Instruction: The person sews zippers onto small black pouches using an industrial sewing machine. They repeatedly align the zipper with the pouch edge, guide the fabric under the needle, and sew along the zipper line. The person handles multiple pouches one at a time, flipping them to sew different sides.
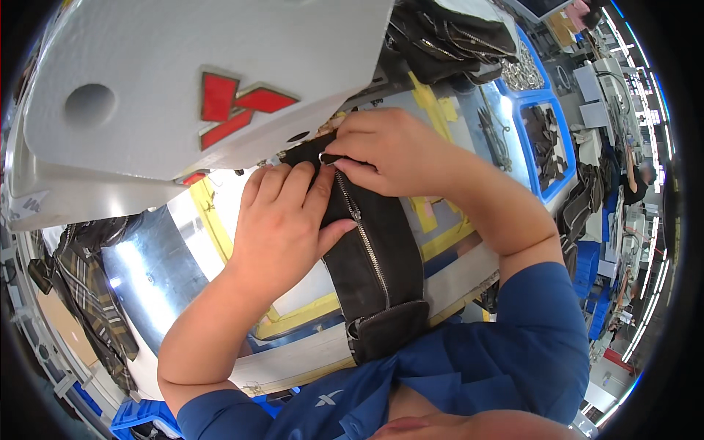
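Observation:
A long black fabric piece (389, 242) runs away from me across the work table, with a silver metal zipper (372, 257) along its length. My left hand (282, 213) rests on the left side of the fabric, fingers stretched out and thumb apart beside the zipper. At the zipper's far end my right hand (385, 150) is closed, thumb and index finger pinching a small dark fabric tab (331, 158). A bit of shiny metal shows at that tab; its exact shape is too small to tell. The sewing machine (308, 81) hides the fabric's far edge.
Yellow tape strips (312, 312) mark the table. Black zippered pieces (455, 40) lie piled at the back right. Scissors-like metal tools (495, 139) lie near blue trays (546, 147) of metal parts and dark fabric scraps. Plaid cloth (95, 293) hangs at the left.

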A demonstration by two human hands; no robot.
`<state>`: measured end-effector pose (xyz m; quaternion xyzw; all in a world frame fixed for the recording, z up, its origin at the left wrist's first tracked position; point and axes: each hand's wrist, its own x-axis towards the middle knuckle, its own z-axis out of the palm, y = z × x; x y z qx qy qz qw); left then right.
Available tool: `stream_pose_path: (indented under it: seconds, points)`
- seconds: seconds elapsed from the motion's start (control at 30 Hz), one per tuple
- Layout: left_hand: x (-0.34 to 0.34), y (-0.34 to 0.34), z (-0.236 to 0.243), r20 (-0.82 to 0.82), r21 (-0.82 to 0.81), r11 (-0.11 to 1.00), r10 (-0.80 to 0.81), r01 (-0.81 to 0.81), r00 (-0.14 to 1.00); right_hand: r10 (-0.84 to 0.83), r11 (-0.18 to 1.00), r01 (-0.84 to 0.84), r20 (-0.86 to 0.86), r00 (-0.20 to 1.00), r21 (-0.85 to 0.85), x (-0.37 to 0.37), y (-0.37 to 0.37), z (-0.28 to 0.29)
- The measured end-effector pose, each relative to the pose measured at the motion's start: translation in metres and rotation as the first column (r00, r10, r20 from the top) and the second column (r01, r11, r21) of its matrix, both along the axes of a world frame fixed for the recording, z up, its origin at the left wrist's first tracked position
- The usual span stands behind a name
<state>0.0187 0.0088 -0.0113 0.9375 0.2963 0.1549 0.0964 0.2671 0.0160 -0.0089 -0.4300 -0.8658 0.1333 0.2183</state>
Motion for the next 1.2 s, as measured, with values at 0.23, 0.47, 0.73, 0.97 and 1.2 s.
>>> stream_pose_path:
  seconds: [0.23,0.47,0.73,0.97,1.2]
  points:
    - [0.001,-0.006,-0.001,-0.029,0.040,0.999,0.009,-0.007,1.000,-0.119,0.992,0.121,-0.051,0.992,0.037,-0.008,0.012,-0.007]
    - [0.002,-0.002,-0.002,-0.046,-0.014,0.999,0.033,-0.034,0.998,-0.207,0.972,0.198,-0.061,0.977,-0.127,-0.014,0.022,0.000]
    - [0.004,0.002,0.001,-0.019,-0.049,0.997,0.052,-0.053,0.998,-0.071,0.985,0.046,0.146,0.987,0.168,-0.003,-0.013,-0.008]
    - [0.002,0.007,0.000,0.098,-0.210,0.976,0.071,-0.049,0.993,-0.081,0.984,0.057,0.140,0.987,0.171,-0.004,-0.015,-0.010]
    - [0.002,0.013,-0.003,0.168,-0.302,0.953,0.080,-0.026,0.982,-0.067,0.978,0.034,0.157,0.985,0.207,-0.007,-0.009,-0.006]
